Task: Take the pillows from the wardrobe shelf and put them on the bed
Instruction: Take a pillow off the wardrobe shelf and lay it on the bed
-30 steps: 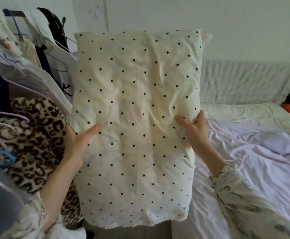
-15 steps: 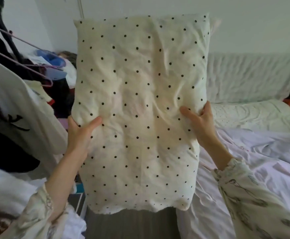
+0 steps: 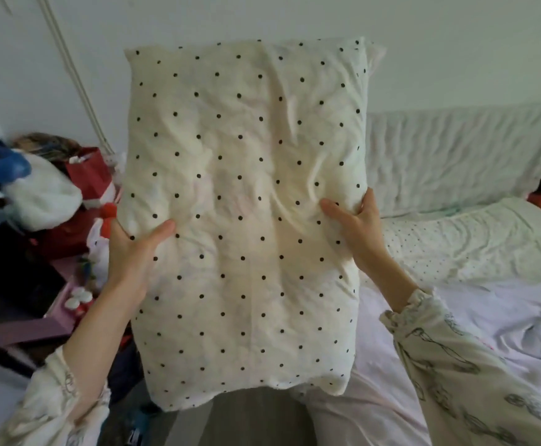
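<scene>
The pillow, cream with black dots, was held upright in the air between both hands, above the near edge of the bed. The left hand gripped its left edge, thumb pressed across the front; the right hand gripped its right edge likewise. The other fingers of both hands were hidden behind the pillow. A second dotted pillow lay on the bed.

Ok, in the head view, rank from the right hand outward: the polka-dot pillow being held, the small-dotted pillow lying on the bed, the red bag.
1. Polka-dot pillow: in the right hand, its grip on the pillow's right edge.
2. Small-dotted pillow: on the bed, just right of that hand.
3. Red bag: far left, beyond the held pillow.
</scene>
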